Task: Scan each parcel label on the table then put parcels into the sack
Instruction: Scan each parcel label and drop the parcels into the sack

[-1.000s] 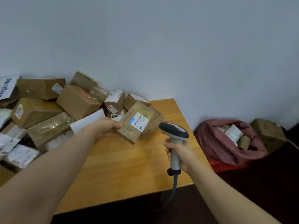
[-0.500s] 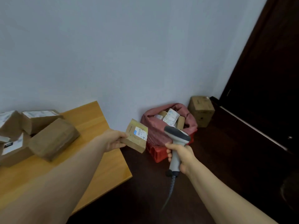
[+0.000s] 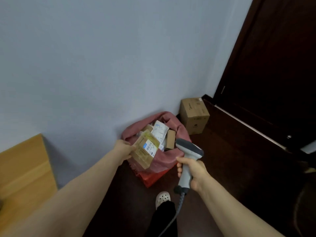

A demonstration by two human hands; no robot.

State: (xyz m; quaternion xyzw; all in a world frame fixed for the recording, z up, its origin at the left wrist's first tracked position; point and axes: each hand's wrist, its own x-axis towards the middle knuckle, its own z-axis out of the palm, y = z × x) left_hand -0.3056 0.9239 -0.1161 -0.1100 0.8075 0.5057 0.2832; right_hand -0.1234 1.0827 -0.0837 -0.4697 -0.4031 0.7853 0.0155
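The left grip [image 3: 124, 149] pinches a flat brown parcel [image 3: 142, 156] by its left edge, thumb on the near face and the other fingers hidden behind it. The parcel is tilted, with its white and blue label [image 3: 150, 147] facing up towards the camera. It hangs just over the near rim of the open pink sack [image 3: 164, 159], which lies directly beyond and below this grip. Inside the sack are more parcels, among them a white pouch [image 3: 159, 130] and a small brown box [image 3: 171, 140]. The sack sits in a red crate [image 3: 152, 177] on the floor against the wall.

To the right of the parcel, the right grip [image 3: 195, 170] is wrapped round the handle of a grey scanner [image 3: 189, 148], whose head points at the sack. Its cable [image 3: 171, 221] runs down below the grip, past a white shoe [image 3: 162, 198].

Beyond the sack a cardboard carton [image 3: 195, 115] stands by the wall. Well to the left of the left grip is the corner of the wooden worktop [image 3: 22, 168].
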